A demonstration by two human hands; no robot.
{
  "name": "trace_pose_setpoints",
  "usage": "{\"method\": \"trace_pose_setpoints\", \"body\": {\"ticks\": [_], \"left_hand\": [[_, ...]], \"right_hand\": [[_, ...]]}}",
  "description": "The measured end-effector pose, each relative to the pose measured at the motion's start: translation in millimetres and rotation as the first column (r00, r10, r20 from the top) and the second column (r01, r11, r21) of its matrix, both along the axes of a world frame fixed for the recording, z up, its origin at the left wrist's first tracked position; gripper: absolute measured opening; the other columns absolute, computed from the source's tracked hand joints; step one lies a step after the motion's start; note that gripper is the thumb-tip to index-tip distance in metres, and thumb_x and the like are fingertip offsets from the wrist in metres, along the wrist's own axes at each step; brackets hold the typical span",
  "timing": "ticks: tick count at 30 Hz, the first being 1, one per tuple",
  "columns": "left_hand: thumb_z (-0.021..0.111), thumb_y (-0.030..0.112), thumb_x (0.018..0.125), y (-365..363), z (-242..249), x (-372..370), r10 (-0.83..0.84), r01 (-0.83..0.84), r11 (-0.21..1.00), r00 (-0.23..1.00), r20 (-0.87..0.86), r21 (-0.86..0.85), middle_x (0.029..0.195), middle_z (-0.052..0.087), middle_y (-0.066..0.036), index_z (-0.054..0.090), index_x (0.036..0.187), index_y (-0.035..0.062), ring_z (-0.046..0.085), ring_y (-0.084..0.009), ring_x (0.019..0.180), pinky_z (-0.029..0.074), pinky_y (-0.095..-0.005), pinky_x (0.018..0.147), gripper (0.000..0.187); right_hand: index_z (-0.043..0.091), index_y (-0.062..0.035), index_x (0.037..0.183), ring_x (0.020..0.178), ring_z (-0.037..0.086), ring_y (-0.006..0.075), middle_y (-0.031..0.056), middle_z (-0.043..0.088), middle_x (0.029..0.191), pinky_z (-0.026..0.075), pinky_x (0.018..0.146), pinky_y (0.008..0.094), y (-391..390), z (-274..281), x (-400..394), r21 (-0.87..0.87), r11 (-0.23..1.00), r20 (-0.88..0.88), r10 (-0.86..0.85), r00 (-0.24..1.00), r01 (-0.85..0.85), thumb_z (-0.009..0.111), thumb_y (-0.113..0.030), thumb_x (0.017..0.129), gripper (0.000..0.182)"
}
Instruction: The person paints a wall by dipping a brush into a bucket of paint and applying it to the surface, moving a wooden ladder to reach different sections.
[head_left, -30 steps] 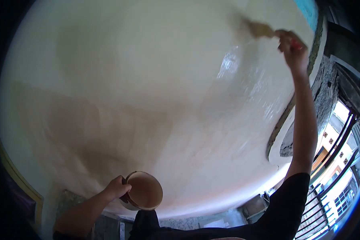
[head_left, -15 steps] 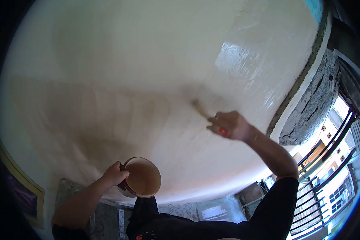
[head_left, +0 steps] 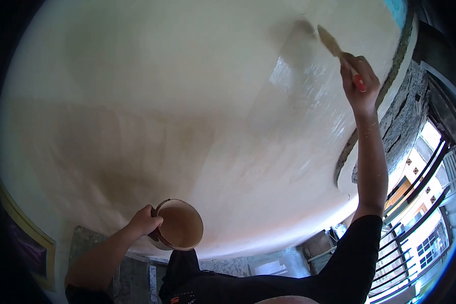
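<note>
My left hand [head_left: 146,222] is closed on the rim or handle side of a round pot [head_left: 181,225], which is tilted so that its tan inside shows. My right hand [head_left: 361,81] is raised at the upper right, its fingers wrapped round a brush [head_left: 330,41] with a red handle end. The brush's pale bristles point up and left, close to the cream wall [head_left: 187,66]. Shiny, wet-looking streaks lie on the wall left of and below this hand. A darker, brownish area spreads over the wall's lower left.
A rough grey stone-like edge [head_left: 403,109] borders the wall at right. Dark metal railings [head_left: 410,228] stand beyond it, lower right. A gold-edged frame [head_left: 49,258] is at lower left. Grey slabs [head_left: 129,276] and a box-like object [head_left: 319,245] lie below.
My right hand has moved up and to the right with the brush, from mid-wall to the upper right. My left hand and the pot have hardly moved.
</note>
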State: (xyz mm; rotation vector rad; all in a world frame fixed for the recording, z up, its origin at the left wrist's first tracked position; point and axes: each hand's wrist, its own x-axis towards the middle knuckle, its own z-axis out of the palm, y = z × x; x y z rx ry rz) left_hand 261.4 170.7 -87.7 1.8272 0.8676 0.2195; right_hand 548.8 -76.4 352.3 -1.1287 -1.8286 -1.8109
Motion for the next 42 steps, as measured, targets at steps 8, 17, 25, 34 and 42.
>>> {"method": "trace_pose_setpoints", "body": {"ticks": [8,17,25,34,42], "left_hand": [[0.060,0.012,0.072,-7,14,-3,-0.018,0.028,0.987,0.998,0.063,-0.159,0.085,0.060,-0.020,0.049,0.098,-0.0092,0.065,-0.0278,0.063,0.057,-0.0378,0.050,0.036],[0.061,0.013,0.073,-7,12,-2,-0.032,0.041,0.985,0.998,0.057,-0.168,0.082,0.061,-0.019,0.049,0.100,-0.0107,0.066,-0.0275,0.061,0.058,-0.0362,0.053,0.038],[0.063,0.020,0.072,6,-9,3,-0.068,0.068,0.998,0.997,-0.024,-0.010,0.089,0.063,-0.020,0.051,0.101,-0.0086,0.067,-0.0259,0.067,0.056,-0.0342,0.060,0.042],[0.065,0.023,0.069,-1,8,-3,-0.040,0.037,0.998,0.997,-0.068,-0.053,0.089,0.064,-0.018,0.053,0.101,-0.0060,0.066,-0.0247,0.077,0.053,-0.0336,0.070,0.045],[0.065,0.022,0.069,6,-11,3,-0.068,0.063,0.989,0.997,-0.039,-0.131,0.088,0.063,-0.017,0.053,0.100,-0.0061,0.065,-0.0257,0.079,0.053,-0.0344,0.070,0.044]], "right_hand": [[0.061,-0.0086,0.077,0.063,0.058,0.0182,0.0046,0.059,0.073,0.048,0.051,0.0306,29,-146,28,-0.655,0.752,-0.001,0.088,0.996,-0.067,0.068,-0.005,0.075,0.008],[0.064,-0.0048,0.088,0.067,0.059,0.0222,0.0090,0.060,0.078,0.046,0.054,0.0278,28,-49,27,-0.681,0.729,-0.184,-0.080,0.980,-0.068,0.068,-0.003,0.075,0.014],[0.065,-0.0041,0.093,0.057,0.060,0.0138,0.0089,0.060,0.063,0.048,0.055,0.0298,19,206,17,0.179,0.984,-0.356,0.047,0.933,0.019,0.060,-0.021,0.089,0.018],[0.065,-0.0030,0.096,0.056,0.057,0.0101,0.0087,0.063,0.074,0.048,0.052,0.0265,33,231,20,0.079,0.996,-0.286,0.052,0.957,-0.030,0.059,-0.017,0.089,0.017],[0.064,0.0053,0.087,0.059,0.058,0.0099,0.0073,0.060,0.075,0.047,0.049,0.0219,10,47,-37,-0.604,0.779,-0.457,-0.165,0.874,-0.168,0.056,-0.003,0.086,0.011]]}}
